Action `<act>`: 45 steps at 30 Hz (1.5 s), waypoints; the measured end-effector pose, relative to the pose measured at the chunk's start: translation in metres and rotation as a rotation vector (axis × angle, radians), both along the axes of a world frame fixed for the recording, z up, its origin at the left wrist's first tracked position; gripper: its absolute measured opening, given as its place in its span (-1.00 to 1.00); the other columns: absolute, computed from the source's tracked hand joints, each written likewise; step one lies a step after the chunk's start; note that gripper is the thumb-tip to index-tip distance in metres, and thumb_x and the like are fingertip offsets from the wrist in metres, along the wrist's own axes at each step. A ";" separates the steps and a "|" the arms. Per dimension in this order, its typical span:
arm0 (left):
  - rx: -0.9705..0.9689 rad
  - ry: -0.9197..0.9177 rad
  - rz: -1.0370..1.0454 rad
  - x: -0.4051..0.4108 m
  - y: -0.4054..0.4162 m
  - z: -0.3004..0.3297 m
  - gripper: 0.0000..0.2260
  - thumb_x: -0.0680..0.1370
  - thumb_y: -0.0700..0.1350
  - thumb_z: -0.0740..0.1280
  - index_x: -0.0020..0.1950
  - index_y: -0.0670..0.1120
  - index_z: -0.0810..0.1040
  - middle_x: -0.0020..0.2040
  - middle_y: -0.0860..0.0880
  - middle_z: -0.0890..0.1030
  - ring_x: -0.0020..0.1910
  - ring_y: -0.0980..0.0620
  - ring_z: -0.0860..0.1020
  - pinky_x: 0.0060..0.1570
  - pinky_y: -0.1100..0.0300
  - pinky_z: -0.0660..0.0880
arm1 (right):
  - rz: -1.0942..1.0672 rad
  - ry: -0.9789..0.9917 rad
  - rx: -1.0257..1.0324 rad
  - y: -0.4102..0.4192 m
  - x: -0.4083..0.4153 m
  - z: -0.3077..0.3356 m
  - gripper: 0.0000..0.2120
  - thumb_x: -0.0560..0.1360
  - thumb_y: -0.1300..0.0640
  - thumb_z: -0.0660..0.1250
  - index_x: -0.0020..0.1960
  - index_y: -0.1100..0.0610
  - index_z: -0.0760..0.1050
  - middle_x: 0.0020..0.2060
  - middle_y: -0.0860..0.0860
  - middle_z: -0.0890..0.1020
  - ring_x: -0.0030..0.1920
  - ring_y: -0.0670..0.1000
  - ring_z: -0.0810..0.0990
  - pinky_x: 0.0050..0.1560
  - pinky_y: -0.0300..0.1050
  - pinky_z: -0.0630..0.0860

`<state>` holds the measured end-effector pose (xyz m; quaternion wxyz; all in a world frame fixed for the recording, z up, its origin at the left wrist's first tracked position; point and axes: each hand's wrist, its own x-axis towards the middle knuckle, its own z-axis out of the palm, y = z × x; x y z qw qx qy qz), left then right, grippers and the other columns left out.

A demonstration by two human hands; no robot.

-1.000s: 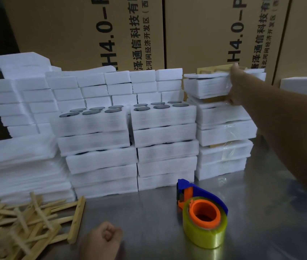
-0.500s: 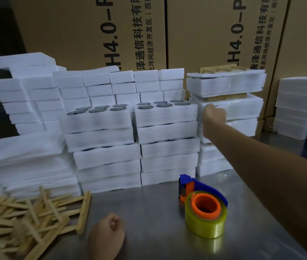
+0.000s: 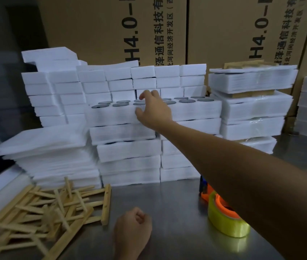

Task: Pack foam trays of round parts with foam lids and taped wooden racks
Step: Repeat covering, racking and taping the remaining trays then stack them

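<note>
My right hand [image 3: 153, 109] is open at the right end of the top white foam tray of dark round parts [image 3: 115, 113], at twelve o'clock from me. The tray runs from nine to three. My left hand [image 3: 133, 229] is a fist holding nothing, at six o'clock on the shiny metal table [image 3: 167, 203], much farther away

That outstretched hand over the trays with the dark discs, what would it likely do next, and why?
Probably close on the top foam tray of the left stack and lift it off. The right hand reaches it with fingers spread at its edge, holding nothing; its round parts lie uncovered. The left hand rests fisted on the table.
</note>
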<state>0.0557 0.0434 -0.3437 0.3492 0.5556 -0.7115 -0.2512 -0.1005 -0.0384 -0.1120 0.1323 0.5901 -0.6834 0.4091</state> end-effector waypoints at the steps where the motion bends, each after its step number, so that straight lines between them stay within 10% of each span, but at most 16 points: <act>1: 0.011 0.011 -0.004 0.000 0.000 0.000 -0.79 0.42 -0.03 0.38 -0.37 -0.06 0.48 -0.49 0.10 0.54 -0.37 0.14 0.54 -0.40 0.24 0.34 | 0.017 0.050 0.022 -0.006 0.008 0.004 -0.56 0.51 -0.02 0.29 0.35 0.03 0.33 0.29 0.06 0.39 -0.03 0.14 0.56 -0.15 -0.04 0.43; 10: 0.018 0.029 -0.009 0.001 -0.003 -0.007 -0.80 0.41 0.03 0.31 -0.32 -0.07 0.48 -0.44 0.05 0.56 -0.25 0.02 0.59 -0.28 0.17 0.45 | -0.141 0.317 0.400 -0.044 0.050 0.011 -0.38 0.51 -0.16 0.29 0.49 -0.04 0.17 0.38 0.22 0.25 0.15 0.24 0.52 -0.10 -0.01 0.40; 24: 0.076 0.094 -0.040 0.005 -0.012 -0.013 -0.75 0.24 0.23 0.18 -0.29 0.12 0.52 -0.44 0.14 0.59 -0.33 0.07 0.58 -0.34 0.18 0.44 | -0.011 0.193 0.135 0.010 0.050 0.005 -0.54 0.55 -0.13 0.29 0.33 0.06 0.25 0.31 0.21 0.32 0.02 0.28 0.53 -0.21 0.00 0.34; 33: 0.352 0.803 -0.106 0.026 0.005 0.013 -0.73 0.66 -0.11 0.18 -0.13 -0.23 0.51 -0.41 -0.20 0.54 -0.61 -0.03 0.43 -0.65 0.31 0.28 | 0.362 0.421 0.230 0.136 -0.002 -0.059 -0.63 0.56 0.08 0.34 0.25 0.18 0.27 0.40 0.10 0.19 -0.07 0.31 0.54 -0.13 0.21 0.52; 39: 0.453 1.211 -0.213 0.048 0.009 0.021 -0.65 0.65 0.02 0.13 0.30 -0.12 0.54 0.18 -0.24 0.62 0.11 -0.31 0.57 0.03 -0.31 0.49 | 0.325 0.489 0.421 0.176 -0.024 -0.126 -0.72 0.59 0.11 0.28 0.23 0.10 0.27 0.53 -0.05 0.04 -0.06 0.26 0.56 -0.19 0.00 0.42; 45: 0.609 1.241 -0.278 0.063 0.004 0.016 -0.70 0.34 0.02 0.38 -0.03 -0.08 0.74 -0.01 -0.14 0.71 -0.09 -0.10 0.69 -0.19 0.09 0.61 | 0.355 0.431 0.562 0.175 -0.034 -0.146 -0.67 0.56 0.23 0.31 0.21 -0.01 0.26 0.52 -0.32 -0.11 0.01 0.06 0.59 -0.09 0.04 0.56</act>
